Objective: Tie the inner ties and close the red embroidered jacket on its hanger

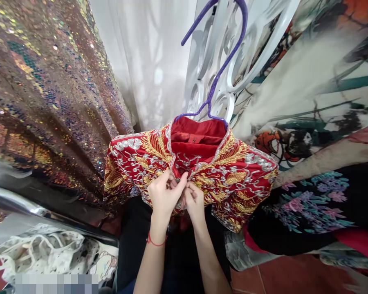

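A red jacket [233,175] with gold and silver embroidery hangs on a purple hanger [221,69], whose hook is caught on a white openwork rack [208,53]. My left hand [165,196], with a red string on its wrist, pinches the jacket's front just below the collar. Right beside it, my right hand [194,200] grips the same front edge, fingers closed on the fabric. The two hands touch each other at the middle of the chest. The red lining shows inside the open collar.
A sequined brown cloth [49,94] hangs at the left, a white sheer curtain [147,61] behind. Printed floral fabrics [309,122] hang at the right. A metal rail [33,208] and a white patterned garment [43,249] lie at the lower left. Red floor tiles [279,277] show below.
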`<state>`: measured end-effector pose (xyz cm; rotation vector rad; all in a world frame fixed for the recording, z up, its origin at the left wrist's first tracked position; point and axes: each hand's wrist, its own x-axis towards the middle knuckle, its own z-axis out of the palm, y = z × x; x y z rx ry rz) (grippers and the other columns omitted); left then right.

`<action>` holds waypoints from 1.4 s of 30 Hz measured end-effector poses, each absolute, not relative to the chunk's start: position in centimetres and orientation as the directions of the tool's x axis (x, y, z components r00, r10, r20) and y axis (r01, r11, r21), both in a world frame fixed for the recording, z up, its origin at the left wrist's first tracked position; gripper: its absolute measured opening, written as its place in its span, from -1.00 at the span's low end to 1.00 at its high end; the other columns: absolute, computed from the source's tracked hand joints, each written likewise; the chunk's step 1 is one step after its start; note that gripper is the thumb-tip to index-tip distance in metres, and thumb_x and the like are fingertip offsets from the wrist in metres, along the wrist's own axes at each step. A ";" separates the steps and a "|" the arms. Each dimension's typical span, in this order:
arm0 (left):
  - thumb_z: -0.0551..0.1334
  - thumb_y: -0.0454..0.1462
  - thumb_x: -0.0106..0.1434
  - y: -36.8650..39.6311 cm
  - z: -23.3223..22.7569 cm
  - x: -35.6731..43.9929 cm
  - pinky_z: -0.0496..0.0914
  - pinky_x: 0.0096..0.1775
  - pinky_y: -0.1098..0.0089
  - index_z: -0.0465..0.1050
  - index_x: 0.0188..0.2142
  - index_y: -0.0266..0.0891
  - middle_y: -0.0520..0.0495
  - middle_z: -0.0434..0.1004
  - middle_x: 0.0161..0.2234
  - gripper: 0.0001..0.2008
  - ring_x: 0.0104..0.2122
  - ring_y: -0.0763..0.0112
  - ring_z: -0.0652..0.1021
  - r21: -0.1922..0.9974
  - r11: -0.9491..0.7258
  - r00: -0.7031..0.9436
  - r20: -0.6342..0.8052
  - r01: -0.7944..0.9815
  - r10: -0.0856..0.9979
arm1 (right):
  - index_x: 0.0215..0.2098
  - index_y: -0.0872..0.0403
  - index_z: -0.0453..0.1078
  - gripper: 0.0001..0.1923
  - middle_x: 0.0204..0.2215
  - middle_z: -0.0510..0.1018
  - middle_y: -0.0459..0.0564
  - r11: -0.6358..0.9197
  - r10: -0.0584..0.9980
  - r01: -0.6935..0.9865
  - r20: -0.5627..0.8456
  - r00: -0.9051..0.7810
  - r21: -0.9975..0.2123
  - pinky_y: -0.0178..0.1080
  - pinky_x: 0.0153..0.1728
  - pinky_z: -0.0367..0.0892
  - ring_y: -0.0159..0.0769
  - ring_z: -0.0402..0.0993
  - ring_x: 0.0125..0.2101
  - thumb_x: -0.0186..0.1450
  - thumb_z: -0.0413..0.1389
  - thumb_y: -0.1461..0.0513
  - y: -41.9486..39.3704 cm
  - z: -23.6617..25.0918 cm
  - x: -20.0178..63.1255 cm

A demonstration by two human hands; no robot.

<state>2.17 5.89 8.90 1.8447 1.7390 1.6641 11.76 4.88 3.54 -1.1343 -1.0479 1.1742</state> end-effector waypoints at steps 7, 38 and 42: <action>0.25 -0.10 0.29 4.6 2.4 2.7 0.28 -0.46 0.51 0.34 -0.63 -0.20 0.11 0.39 -0.67 -0.60 -0.65 0.58 0.37 0.775 -0.161 -0.334 0.437 0.611 0.835 | -0.59 0.05 0.28 -0.61 -0.85 0.23 -0.25 -0.097 0.991 -0.044 -0.092 -0.094 -0.994 -0.41 -0.79 0.07 -0.46 0.21 -0.85 0.26 0.13 -0.01 4.5 1.2 13.6; 0.15 -0.12 0.33 1.6 -0.1 0.4 0.13 -0.37 0.43 0.40 -0.47 -0.18 0.03 0.50 -0.50 -0.72 -0.45 0.43 0.48 0.629 0.080 -0.261 0.201 0.773 0.944 | -0.26 0.15 0.43 -0.70 -0.44 0.51 -0.13 -0.281 0.956 -0.125 -0.288 0.046 -0.952 -0.35 -0.47 0.41 -0.47 0.43 -0.52 0.42 0.11 0.06 0.9 -6.3 9.8; 0.15 -0.08 0.33 1.1 -1.1 0.1 0.17 -0.32 0.44 0.44 -0.35 -0.16 0.00 0.56 -0.40 -0.76 -0.33 0.38 0.54 0.619 0.193 -0.312 0.090 0.762 0.946 | 0.12 0.10 0.37 -0.61 0.05 0.49 0.07 -0.299 0.952 -0.065 -0.302 0.043 -0.952 -0.04 -0.07 0.50 -0.19 0.51 -0.06 0.40 0.15 0.09 -1.7 -5.7 9.6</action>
